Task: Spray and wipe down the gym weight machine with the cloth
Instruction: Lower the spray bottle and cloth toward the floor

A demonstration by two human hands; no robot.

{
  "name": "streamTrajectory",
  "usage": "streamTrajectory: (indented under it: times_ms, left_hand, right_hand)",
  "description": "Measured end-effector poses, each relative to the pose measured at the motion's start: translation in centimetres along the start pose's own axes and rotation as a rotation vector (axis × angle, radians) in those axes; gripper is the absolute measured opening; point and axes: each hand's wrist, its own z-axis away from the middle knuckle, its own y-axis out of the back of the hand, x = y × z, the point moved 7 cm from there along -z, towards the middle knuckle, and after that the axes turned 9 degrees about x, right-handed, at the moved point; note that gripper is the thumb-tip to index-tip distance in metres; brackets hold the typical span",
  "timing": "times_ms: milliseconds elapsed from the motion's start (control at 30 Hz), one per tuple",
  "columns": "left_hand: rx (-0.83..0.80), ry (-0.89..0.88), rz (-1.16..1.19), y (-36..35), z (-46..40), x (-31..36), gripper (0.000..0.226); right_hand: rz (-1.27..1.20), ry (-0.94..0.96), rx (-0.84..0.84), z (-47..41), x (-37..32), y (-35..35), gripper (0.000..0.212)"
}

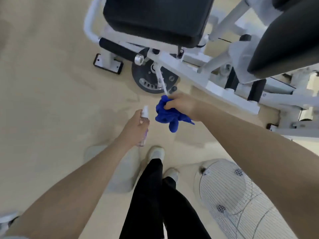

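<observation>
Beige gym flooring [51, 83] spreads under everything I can see, and the weight machine [189, 69] fills the upper right of my view, its white frame running down toward me. Its black seat pad [155, 19] sits at the top, a second dark pad [290, 40] off to the right, and low on the near side a round dark adjustment disc [151, 78] has a thin white lever [161, 80] slanting down off it.

My right hand [181, 105] has its fingers curled tight around the bunched blue cloth [170, 114], which hangs in folds below my knuckles. The cloth's top edge is right at the lower tip of that lever; whether it is actually touching, I can't tell through the blur. My left hand [136, 125] is wrapped around the clear spray bottle [144, 125], white nozzle up and pointing toward the machine, held just left of the cloth and short of the frame.

I judge that I'm at the lever and disc, about to wipe. Next I need to close the cloth round the lever and draw along it, or lift the bottle nearer and mist the disc first.

Below, my dark trouser legs and pale shoes [156, 152] stand on the floor, with a white wire fan grille [233, 195] by my right foot.
</observation>
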Motion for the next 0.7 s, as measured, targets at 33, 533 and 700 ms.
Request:
streamTrajectory:
  times_ms: [33, 533, 700]
  left_hand:
    - [0.028, 0.027, -0.019, 0.9, 0.0, -3.8, 0.02]
    - [0.21, 0.259, -0.514, 1.9, -4.7, -37.0, 0.043]
    - [0.233, 0.241, -0.614, 1.4, -5.7, -39.3, 0.035]
  right_hand:
    - [0.012, -0.002, -0.034, -1.3, 0.5, -2.8, 0.02]
    - [0.165, -0.085, -0.009, -15.3, 12.9, -21.7, 0.031]
    - [0.152, -0.135, -0.046, -16.5, 14.5, -23.3, 0.03]
